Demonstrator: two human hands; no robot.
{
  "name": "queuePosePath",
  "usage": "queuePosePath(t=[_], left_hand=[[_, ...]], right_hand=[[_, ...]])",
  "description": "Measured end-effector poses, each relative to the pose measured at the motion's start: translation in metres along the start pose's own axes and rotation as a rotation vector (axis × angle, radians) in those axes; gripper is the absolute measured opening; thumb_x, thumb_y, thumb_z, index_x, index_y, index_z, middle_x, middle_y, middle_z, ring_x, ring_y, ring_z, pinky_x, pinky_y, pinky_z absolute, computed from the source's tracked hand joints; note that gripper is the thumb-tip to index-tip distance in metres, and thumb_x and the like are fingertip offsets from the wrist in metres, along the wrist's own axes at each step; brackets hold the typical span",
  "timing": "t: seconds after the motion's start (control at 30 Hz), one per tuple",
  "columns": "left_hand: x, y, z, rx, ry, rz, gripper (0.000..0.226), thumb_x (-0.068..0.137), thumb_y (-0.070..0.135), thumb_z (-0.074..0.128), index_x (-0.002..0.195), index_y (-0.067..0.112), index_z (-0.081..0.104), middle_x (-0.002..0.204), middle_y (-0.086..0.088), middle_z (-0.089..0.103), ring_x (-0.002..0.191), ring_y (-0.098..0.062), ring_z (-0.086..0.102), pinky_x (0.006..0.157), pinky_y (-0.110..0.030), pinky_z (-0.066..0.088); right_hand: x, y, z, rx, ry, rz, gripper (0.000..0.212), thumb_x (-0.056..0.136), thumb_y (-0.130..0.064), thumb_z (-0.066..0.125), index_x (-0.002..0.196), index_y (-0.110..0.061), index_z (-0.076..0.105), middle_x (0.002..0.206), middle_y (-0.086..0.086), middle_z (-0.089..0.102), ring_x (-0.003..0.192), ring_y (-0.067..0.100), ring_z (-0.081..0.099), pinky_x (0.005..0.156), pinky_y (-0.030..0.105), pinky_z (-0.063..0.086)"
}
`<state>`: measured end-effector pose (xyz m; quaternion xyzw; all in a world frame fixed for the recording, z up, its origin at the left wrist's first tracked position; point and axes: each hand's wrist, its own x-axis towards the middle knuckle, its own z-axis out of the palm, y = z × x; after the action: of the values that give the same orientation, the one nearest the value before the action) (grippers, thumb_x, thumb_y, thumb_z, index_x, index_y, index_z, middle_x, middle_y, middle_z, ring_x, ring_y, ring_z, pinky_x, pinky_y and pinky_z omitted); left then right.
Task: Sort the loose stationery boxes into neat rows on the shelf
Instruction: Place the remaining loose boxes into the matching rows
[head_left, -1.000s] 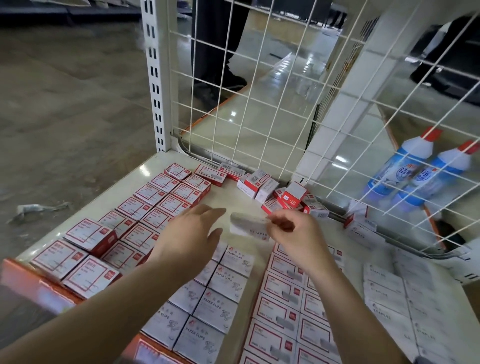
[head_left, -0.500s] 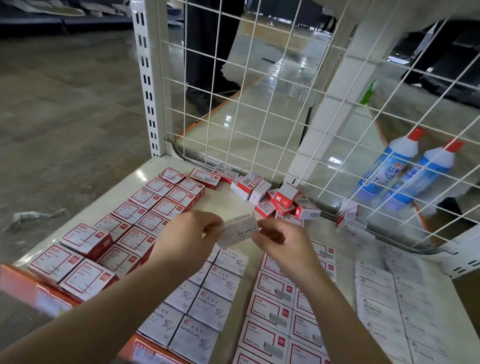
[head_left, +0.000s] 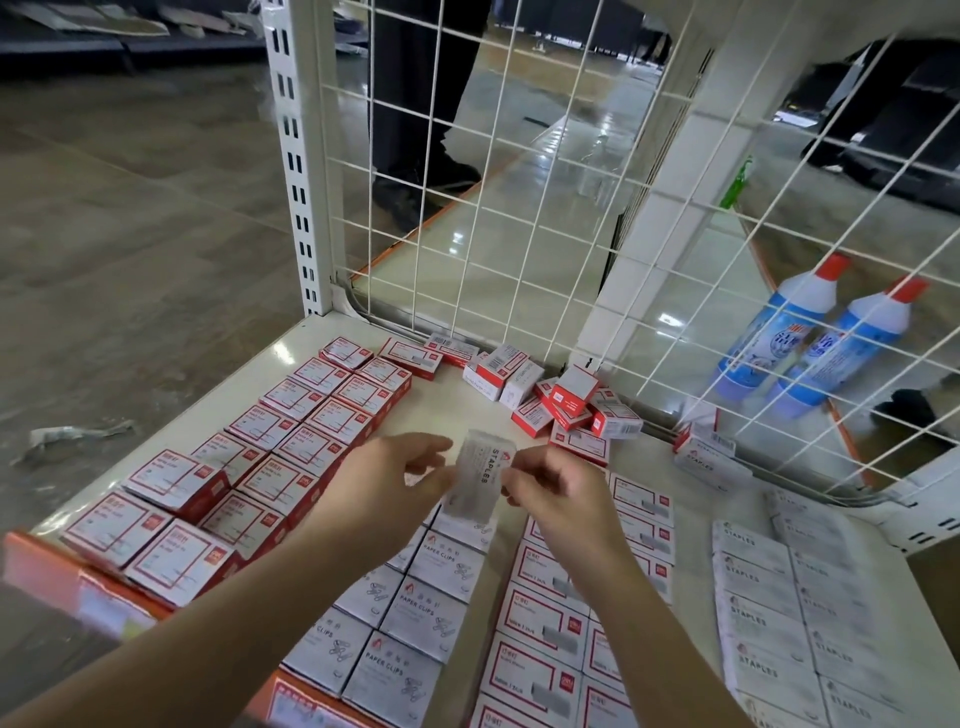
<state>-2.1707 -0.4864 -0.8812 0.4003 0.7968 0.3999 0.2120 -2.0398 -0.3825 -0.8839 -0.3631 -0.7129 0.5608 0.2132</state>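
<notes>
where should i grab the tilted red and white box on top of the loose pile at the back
Take the tilted red and white cardboard box across its two long sides, coming from above: it sits highest on the loose pile, its upper faces exposed and neighbours crowding only its base.

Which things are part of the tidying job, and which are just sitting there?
For the job:
- staples box, held by left hand and right hand
- loose boxes by the wire back
- rows of paper clip boxes
- shelf

Just there:
- two blue bottles behind the wire
- crumpled paper on the floor
</notes>
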Motion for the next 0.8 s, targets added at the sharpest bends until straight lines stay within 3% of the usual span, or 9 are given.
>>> queuePosePath(t=[0.13, 0.23, 0.37, 0.43, 0.53, 0.63, 0.8], left_hand=[[0.004, 0.005, -0.004, 0.003, 0.018, 0.067, 0.034, 0.091, 0.026, 0.055, 0.125, 0.023, 0.057, 0.103, 0.014, 0.061, 0.085, 0.007, 0.050, 0.065, -0.001, 0.042], [0.004, 0.007, -0.004, 0.020, 0.009, 0.080, 0.028, 0.091, 0.026, 0.056, 0.118, 0.020, 0.063, 0.104, 0.009, 0.064, 0.077, 0.008, 0.048, 0.061, 0.005, 0.039], [0.005, 0.009, -0.002, 0.044, 0.050, 0.066, 0.021, 0.092, 0.026, 0.055, 0.108, 0.018, 0.067, 0.091, 0.008, 0.064, 0.079, 0.001, 0.054, 0.061, -0.003, 0.044], [0.006, 0.010, -0.001, 0.002, 0.123, 0.015, 0.016, 0.092, 0.022, 0.055, 0.101, 0.018, 0.068, 0.089, 0.006, 0.065, 0.076, -0.002, 0.056, 0.056, -0.005, 0.044], [0.006, 0.013, 0.002, -0.049, 0.226, -0.083, 0.010, 0.093, 0.022, 0.052, 0.091, 0.022, 0.062, 0.081, 0.007, 0.061, 0.059, -0.003, 0.050, 0.040, -0.007, 0.038], [0.007, 0.011, 0.005, -0.113, 0.282, -0.179, 0.009, 0.093, 0.022, 0.052, 0.092, 0.020, 0.060, 0.075, 0.009, 0.057, 0.053, -0.003, 0.044, 0.041, -0.011, 0.033], [0.003, 0.005, 0.011, -0.221, 0.260, -0.295, 0.014, 0.094, 0.021, 0.051, 0.097, 0.015, 0.063, 0.076, 0.004, 0.060, 0.046, -0.006, 0.040, 0.034, -0.010, 0.029]], right_hand=[[-0.001, 0.000, 0.001, -0.139, -0.053, -0.004, 0.009, 0.084, -0.011, 0.062, 0.079, -0.018, 0.064, 0.079, -0.004, 0.065, 0.060, -0.006, 0.055, 0.052, 0.008, 0.041], [0.000, -0.002, 0.002, -0.161, -0.072, -0.022, 0.011, 0.083, -0.009, 0.062, 0.078, -0.019, 0.064, 0.075, -0.004, 0.063, 0.056, -0.009, 0.052, 0.050, 0.008, 0.040], [0.001, -0.002, 0.002, -0.116, -0.071, -0.024, 0.010, 0.085, -0.012, 0.062, 0.083, -0.022, 0.064, 0.082, -0.005, 0.065, 0.067, -0.006, 0.057, 0.057, 0.009, 0.044], [0.000, 0.000, 0.005, -0.111, -0.087, 0.000, 0.011, 0.084, -0.017, 0.064, 0.089, -0.026, 0.062, 0.089, -0.005, 0.064, 0.077, 0.002, 0.058, 0.062, 0.013, 0.047], [-0.005, 0.006, 0.011, -0.261, -0.104, 0.026, 0.028, 0.080, -0.030, 0.069, 0.099, -0.039, 0.050, 0.098, -0.013, 0.058, 0.089, 0.005, 0.055, 0.067, 0.017, 0.048], [-0.008, 0.010, 0.015, -0.212, -0.069, 0.047, 0.040, 0.076, -0.023, 0.074, 0.101, -0.040, 0.048, 0.099, -0.013, 0.057, 0.090, 0.004, 0.053, 0.070, 0.015, 0.044], [-0.007, 0.012, 0.014, -0.170, -0.018, -0.034, 0.040, 0.077, -0.010, 0.072, 0.096, -0.040, 0.052, 0.094, -0.012, 0.062, 0.086, 0.003, 0.057, 0.076, 0.016, 0.051]])
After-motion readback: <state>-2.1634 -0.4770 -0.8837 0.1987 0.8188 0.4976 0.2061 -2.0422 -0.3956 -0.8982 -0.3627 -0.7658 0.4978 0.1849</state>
